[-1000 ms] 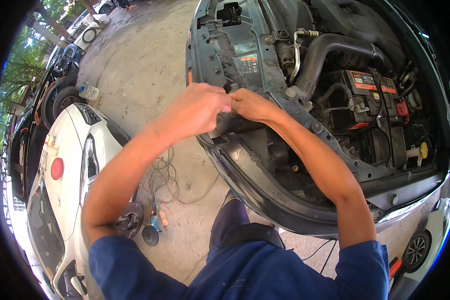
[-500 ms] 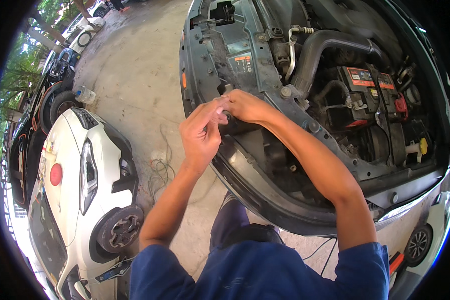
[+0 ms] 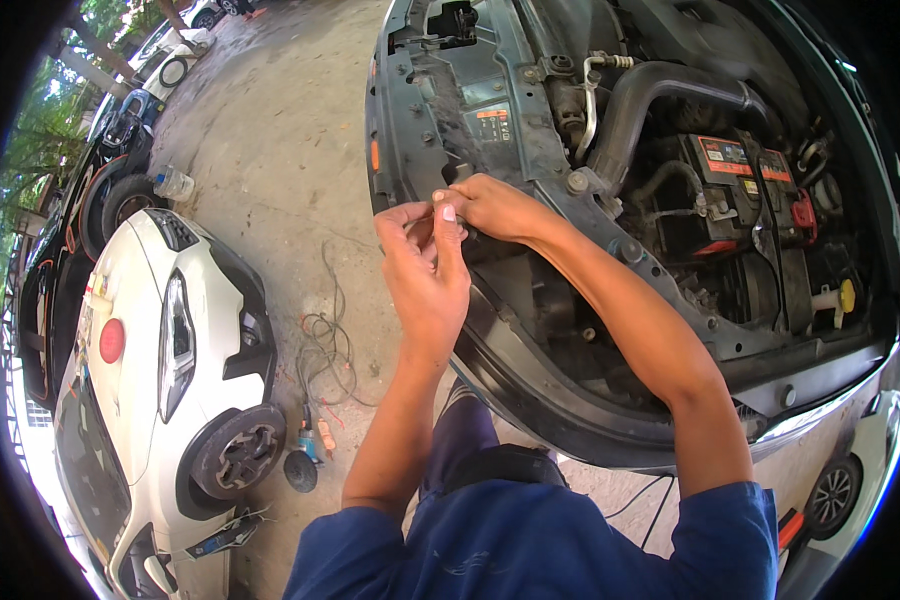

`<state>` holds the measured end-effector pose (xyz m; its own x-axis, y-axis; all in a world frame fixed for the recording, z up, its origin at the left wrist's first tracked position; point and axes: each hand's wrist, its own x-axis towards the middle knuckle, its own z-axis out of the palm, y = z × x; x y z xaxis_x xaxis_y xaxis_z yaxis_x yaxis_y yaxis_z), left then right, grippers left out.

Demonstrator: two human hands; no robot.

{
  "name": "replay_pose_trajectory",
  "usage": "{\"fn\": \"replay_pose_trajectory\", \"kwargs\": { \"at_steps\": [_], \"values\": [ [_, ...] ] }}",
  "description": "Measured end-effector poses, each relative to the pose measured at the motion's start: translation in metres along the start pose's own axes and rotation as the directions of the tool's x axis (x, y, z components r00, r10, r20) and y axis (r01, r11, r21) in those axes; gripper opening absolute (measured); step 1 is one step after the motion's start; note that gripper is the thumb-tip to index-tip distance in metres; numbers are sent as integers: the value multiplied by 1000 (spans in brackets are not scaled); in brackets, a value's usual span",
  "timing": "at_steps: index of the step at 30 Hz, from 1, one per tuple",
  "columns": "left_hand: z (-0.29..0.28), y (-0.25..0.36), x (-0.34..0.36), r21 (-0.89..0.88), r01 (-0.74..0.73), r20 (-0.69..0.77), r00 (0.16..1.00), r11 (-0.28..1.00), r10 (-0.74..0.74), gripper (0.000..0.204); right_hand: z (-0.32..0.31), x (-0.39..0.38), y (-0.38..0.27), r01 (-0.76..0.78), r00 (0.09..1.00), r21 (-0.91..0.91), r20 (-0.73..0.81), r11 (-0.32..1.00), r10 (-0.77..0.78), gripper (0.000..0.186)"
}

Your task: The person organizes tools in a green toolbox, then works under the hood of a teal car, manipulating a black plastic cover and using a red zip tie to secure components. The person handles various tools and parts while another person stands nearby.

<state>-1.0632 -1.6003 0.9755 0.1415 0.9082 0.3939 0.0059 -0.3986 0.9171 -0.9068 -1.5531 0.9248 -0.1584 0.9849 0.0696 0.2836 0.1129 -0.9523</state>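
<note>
My left hand (image 3: 428, 270) is at the front upper edge of an open engine bay (image 3: 580, 330), fingers curled upward and thumb pointing toward my right hand. My right hand (image 3: 490, 208) meets its fingertips over the dark front panel (image 3: 420, 150), with fingers bent and closed together. Whatever either hand grips is hidden or too small to name. A battery (image 3: 745, 180) with a red-orange label, a thick curved hose (image 3: 650, 95) and a yellow cap (image 3: 845, 295) sit to the right of my hands.
A white car (image 3: 145, 320) with a red round object (image 3: 110, 340) on it stands at left. A power tool (image 3: 304, 460), tangled cables (image 3: 325, 355) and a water jug (image 3: 175, 185) lie on the concrete floor (image 3: 270, 120). Another white car (image 3: 850, 480) shows at lower right.
My left forearm has swung rightward to a steeper angle, and my left hand has turned from palm down to curled fingers with thumb up. My right hand stays at nearly the same spot.
</note>
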Motion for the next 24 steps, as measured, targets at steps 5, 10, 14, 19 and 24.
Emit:
{"fn": "replay_pose_trajectory", "kwargs": {
  "at_steps": [5, 10, 14, 19, 24],
  "values": [
    [0, 0, -4, 62, 21, -22, 1000, 998, -20, 25, -2, 1, -3, -58, 998, -103, -13, 993, 57, 54],
    [-9, 0, 2, 162, -13, 47, 999, 987, 5, 23, -3, 1, -5, -101, 995, -127, 6, 987, 103, 52],
    [-22, -11, 14, -16, 41, 163, 986, 999, -38, 21, -2, 1, -3, -109, 994, -148, -13, 983, 109, 51],
    [-41, -38, 44, -312, 224, 421, 904, 923, -77, 23, 0, 3, 5, -43, 999, -78, 5, 996, 43, 47],
    [-33, -42, 76, -481, 630, 715, 684, 610, -143, 32, 1, 2, 8, -36, 999, -119, -29, 992, 33, 45]
  ]
}}
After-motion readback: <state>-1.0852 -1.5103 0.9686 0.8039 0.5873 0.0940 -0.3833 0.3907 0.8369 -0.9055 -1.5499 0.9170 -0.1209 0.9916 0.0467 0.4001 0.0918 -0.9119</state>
